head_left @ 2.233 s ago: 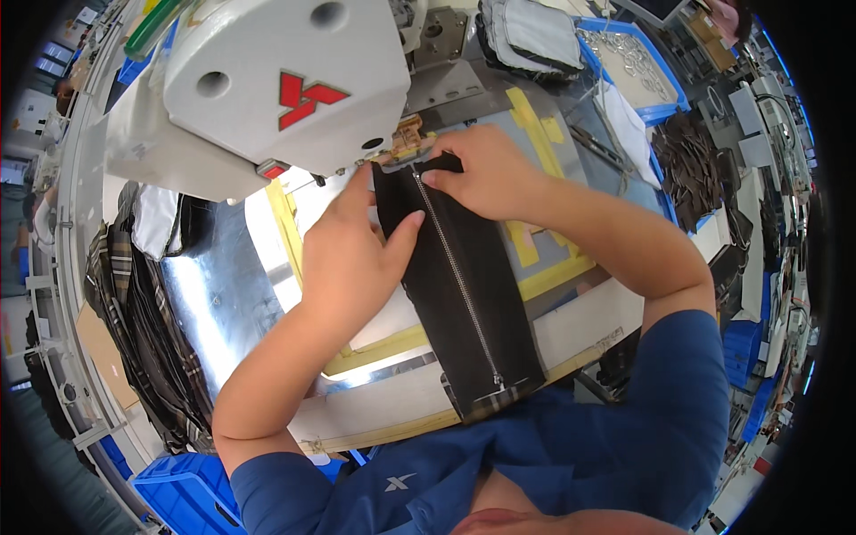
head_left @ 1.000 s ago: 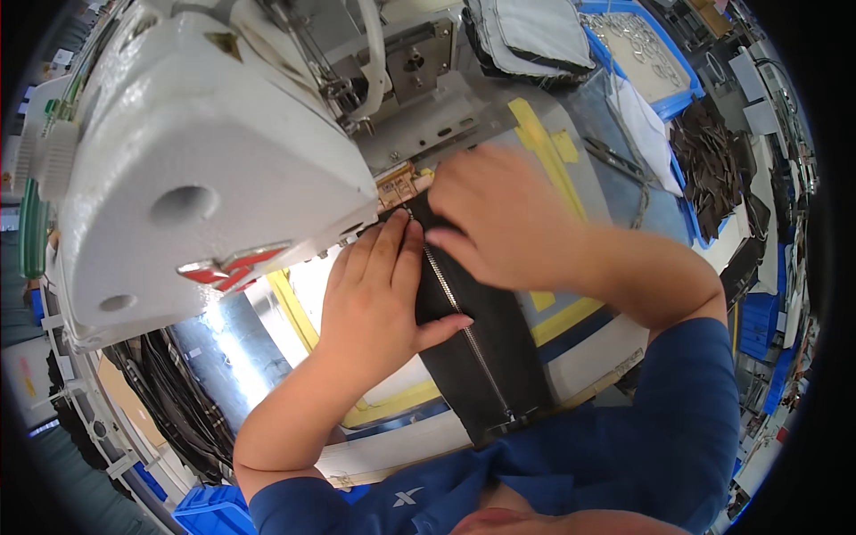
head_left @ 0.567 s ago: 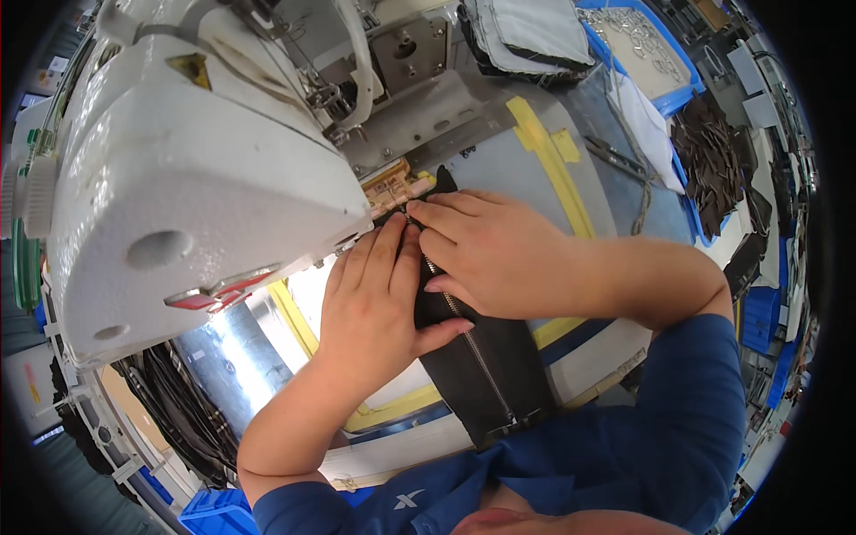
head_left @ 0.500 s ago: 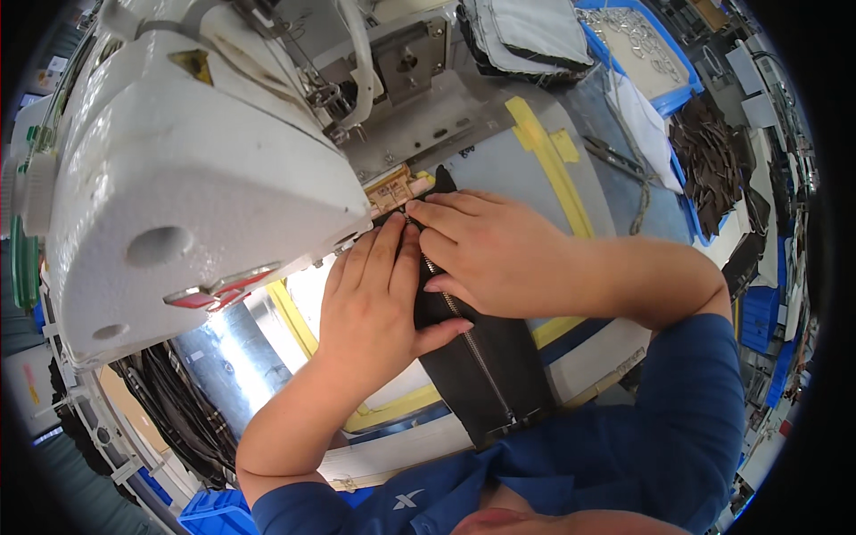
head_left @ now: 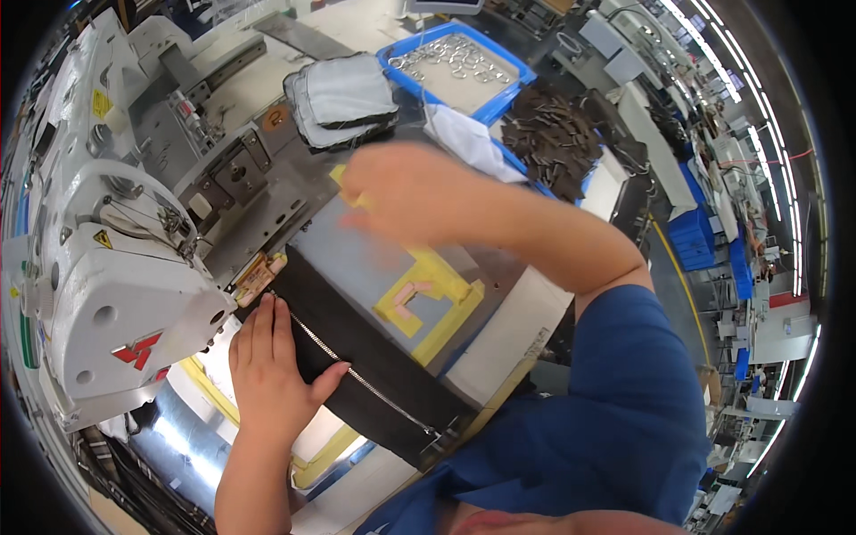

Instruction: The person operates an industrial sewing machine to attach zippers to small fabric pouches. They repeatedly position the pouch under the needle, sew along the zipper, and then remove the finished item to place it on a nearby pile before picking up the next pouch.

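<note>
A strip of black fabric (head_left: 406,361) lies slantwise on the work surface, with a metal zipper (head_left: 374,390) along its length. My left hand (head_left: 267,383) rests flat on the fabric's left side, fingers stretched together and thumb out toward the zipper. Its fingertips are beside a small copper-coloured guide (head_left: 259,278) at the fabric's far end, next to the white sewing machine head (head_left: 143,312). Raised beyond the strip and off it, my right hand (head_left: 406,192) is smeared by motion; its fingers cannot be made out.
Yellow tape (head_left: 437,343) marks the surface right of the fabric. Farther back are a stack of grey-white padded pieces (head_left: 343,94), a blue tray (head_left: 499,107) of metal rings, a white cloth (head_left: 473,143) and a heap of dark brown pieces (head_left: 553,138).
My right hand has let go of the fabric and moved up and away toward the back. My left hand stays on the fabric. The whole view has swung to the right.
</note>
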Demonstrator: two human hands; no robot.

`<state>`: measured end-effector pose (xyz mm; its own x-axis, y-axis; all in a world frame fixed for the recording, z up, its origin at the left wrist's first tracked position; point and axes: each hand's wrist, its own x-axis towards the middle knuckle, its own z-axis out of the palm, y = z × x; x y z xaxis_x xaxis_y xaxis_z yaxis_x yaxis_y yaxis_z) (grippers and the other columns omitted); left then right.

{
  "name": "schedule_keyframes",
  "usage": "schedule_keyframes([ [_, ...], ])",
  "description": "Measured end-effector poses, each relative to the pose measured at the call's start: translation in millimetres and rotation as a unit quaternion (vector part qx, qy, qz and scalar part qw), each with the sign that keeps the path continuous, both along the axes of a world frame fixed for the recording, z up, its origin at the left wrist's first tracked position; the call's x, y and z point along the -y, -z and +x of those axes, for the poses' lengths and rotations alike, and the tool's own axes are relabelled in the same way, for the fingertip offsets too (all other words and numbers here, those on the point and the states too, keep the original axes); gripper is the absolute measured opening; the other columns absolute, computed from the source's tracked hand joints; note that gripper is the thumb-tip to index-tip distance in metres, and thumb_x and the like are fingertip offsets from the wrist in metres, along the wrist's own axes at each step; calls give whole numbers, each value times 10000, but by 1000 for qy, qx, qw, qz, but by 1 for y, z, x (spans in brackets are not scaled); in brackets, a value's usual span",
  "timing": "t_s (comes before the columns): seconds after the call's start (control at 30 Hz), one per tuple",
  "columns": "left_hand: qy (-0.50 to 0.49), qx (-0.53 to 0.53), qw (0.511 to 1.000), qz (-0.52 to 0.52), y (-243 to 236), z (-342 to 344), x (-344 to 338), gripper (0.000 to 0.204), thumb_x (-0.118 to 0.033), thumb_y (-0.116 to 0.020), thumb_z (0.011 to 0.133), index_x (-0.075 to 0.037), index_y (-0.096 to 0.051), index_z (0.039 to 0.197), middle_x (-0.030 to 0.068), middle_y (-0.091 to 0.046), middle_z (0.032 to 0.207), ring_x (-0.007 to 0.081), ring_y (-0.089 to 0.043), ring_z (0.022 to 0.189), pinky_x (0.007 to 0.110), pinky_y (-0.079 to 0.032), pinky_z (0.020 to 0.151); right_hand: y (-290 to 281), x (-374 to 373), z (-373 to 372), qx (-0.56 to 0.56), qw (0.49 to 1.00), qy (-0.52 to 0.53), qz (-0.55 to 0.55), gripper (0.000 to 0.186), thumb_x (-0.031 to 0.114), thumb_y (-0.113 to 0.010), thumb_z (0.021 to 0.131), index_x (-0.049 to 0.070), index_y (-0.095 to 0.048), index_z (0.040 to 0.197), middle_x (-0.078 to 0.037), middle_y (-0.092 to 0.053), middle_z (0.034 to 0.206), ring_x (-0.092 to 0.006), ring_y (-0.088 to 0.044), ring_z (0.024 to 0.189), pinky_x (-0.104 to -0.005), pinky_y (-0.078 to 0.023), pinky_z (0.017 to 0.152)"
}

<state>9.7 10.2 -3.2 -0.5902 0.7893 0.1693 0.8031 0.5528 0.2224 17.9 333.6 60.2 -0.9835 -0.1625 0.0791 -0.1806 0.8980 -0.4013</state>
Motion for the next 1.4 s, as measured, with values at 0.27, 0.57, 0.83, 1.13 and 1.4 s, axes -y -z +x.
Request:
schedule_keyframes([
  [0.27, 9, 12, 1000, 19, 2, 0, -2, 1045, -488, -908, 741, 84, -519, 1525, 263, -525, 1584, 440, -517, 1415, 533, -387, 1196, 2, -222, 47, 110, 954, 257, 108, 203, 192, -839, 828, 40, -810, 960, -187, -797, 1008, -347, -764, 968, -424, -592, 889],
  [0.57, 8, -1, 1000, 27, 3, 1, 1, 1045, -509, -901, 746, 83, -528, 1522, 259, -544, 1568, 427, -542, 1386, 523, -404, 1182, 38, -237, 67, 44, 956, 161, 240, 259, 148, -784, 809, -12, -800, 1011, -235, -771, 979, -409, -746, 988, -485, -583, 922],
  [0.83, 33, -3, 998, 51, 0, -2, 1, 922, -525, -860, 798, 76, -598, 1446, 249, -594, 1501, 419, -571, 1361, 523, -441, 1153, 17, -204, 52, -45, 931, 231, 279, 210, 100, -683, 843, -15, -784, 986, -254, -757, 972, -447, -728, 982, -527, -570, 924],
  [1.13, 96, -48, 991, 75, 1, 6, 5, 590, -410, -826, 861, 2, -737, 1274, 160, -714, 1318, 326, -649, 1277, 491, -489, 1137, 20, 49, -26, 18, 967, -190, -169, 246, 18, -725, 925, 60, -804, 1154, -145, -713, 1012, -344, -705, 942, -432, -563, 829],
  [1.4, 110, -37, 990, 82, 0, 6, 3, 531, -373, -825, 846, -15, -760, 1232, 144, -722, 1281, 308, -665, 1228, 481, -513, 1106, 49, 66, -36, -24, 965, -216, -144, 189, 108, -752, 921, 50, -782, 1098, -122, -758, 1135, -341, -728, 1039, -435, -589, 922],
])
